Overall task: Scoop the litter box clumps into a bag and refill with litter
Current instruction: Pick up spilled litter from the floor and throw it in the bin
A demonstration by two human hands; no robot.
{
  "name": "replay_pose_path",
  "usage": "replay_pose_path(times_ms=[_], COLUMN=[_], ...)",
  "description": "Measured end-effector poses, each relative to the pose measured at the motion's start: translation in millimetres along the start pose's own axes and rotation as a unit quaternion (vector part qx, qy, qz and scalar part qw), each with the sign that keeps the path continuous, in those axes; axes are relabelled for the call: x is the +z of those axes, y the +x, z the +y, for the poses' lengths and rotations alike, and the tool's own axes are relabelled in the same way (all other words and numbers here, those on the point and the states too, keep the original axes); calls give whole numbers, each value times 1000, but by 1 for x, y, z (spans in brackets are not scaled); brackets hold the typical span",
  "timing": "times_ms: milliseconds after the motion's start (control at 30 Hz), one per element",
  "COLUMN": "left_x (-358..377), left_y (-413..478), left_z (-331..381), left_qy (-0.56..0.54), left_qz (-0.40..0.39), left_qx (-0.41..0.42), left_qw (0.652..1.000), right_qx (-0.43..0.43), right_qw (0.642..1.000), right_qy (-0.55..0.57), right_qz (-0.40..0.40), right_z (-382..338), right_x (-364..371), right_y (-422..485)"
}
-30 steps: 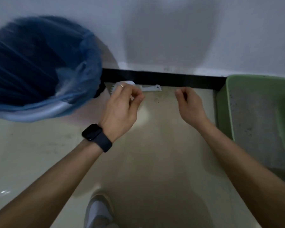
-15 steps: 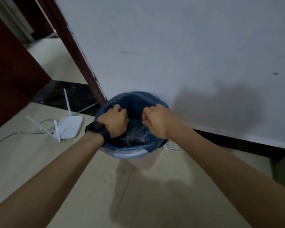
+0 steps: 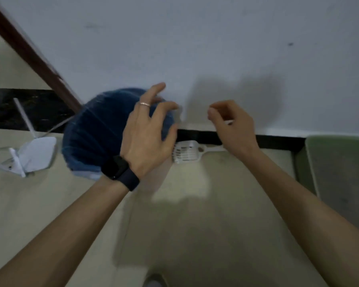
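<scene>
Left hand [image 3: 147, 137] was over the right edge of the blue bag [image 3: 95, 129], grip spread, fingers apart and holding nothing; too blurred to tell whether it touched the bag; dark watch [image 3: 120, 168] on that wrist, ring [image 3: 144, 104] on one finger. Right hand [image 3: 232, 125] was just off to the right, clear of the bag, grip loosely curled, nothing visible in it. White scoop [image 3: 187, 152] lay on the floor against the black skirting, between bag and green litter box [image 3: 311, 162]; untouched by either hand. Litter box sat at the right edge, grey litter inside. White router [image 3: 35, 154] was on the floor left of the bag.
</scene>
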State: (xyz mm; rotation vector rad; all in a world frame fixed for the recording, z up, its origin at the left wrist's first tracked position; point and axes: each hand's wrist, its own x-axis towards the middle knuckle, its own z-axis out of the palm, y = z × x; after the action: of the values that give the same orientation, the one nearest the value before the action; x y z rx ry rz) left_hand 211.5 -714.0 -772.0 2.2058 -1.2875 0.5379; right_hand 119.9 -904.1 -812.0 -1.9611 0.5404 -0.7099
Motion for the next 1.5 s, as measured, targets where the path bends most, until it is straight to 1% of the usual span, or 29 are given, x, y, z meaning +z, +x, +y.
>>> replay_pose_path(times_ms=[33,67,100,133,167,233,267,333,367,400,467,533,633,800,933,1133,1233,1267,1333,1400,1433,1500], left_x=[21,46,74,105,134,185,206,237,247,256,267,274,281,302,318,326,329,329,326,318,314,307], left_y=[-9,-20,-36,-56,-78,-122,-144,-179,-192,-202,-215,-220,-217,-199,-189,-183,-186,-188,-189,-191,-194,-201], left_z=[17,32,47,61,73,95,104,118,125,130,140,146,150,157,161,160,164,165,161,153,148,145], left_qy=[-38,-64,-86,-106,-122,-126,-121,-114,-111,-104,-91,-97,-109,-156,-172,-168,-149,-145,-156,-175,-182,-180], left_qz=[7,-12,-51,-109,-183,-334,-387,-443,-449,-441,-399,-356,-321,-313,-312,-294,-278,-278,-285,-290,-291,-284], left_qx=[20,29,28,13,-14,-52,-52,-38,-35,-31,-41,-67,-83,-57,-5,89,150,157,115,56,46,54], left_qw=[999,997,995,988,975,933,913,888,886,891,912,927,937,935,934,937,937,936,939,939,938,940], right_qx=[40,80,122,163,201,262,285,323,328,325,313,297,274,241,204,178,150,142,134,141,149,162], right_qw=[999,996,991,982,972,952,943,926,920,916,915,919,926,933,934,922,908,903,901,912,920,931], right_qy=[1,-19,-51,-86,-115,-157,-169,-193,-210,-230,-249,-257,-261,-267,-292,-344,-391,-404,-411,-386,-363,-326], right_qz=[29,40,38,34,31,25,18,-15,-33,-48,-53,-34,3,24,25,8,-11,-17,-18,-13,-10,0], right_z=[21,46,73,101,127,170,186,209,217,225,234,242,247,254,264,266,268,269,272,275,276,278], right_x=[-14,-26,-38,-49,-58,-75,-82,-91,-95,-97,-101,-103,-101,-98,-96,-91,-91,-90,-89,-90,-91,-94], right_y=[-12,-26,-44,-66,-90,-141,-166,-210,-227,-242,-261,-272,-280,-275,-276,-276,-276,-275,-273,-273,-274,-276])
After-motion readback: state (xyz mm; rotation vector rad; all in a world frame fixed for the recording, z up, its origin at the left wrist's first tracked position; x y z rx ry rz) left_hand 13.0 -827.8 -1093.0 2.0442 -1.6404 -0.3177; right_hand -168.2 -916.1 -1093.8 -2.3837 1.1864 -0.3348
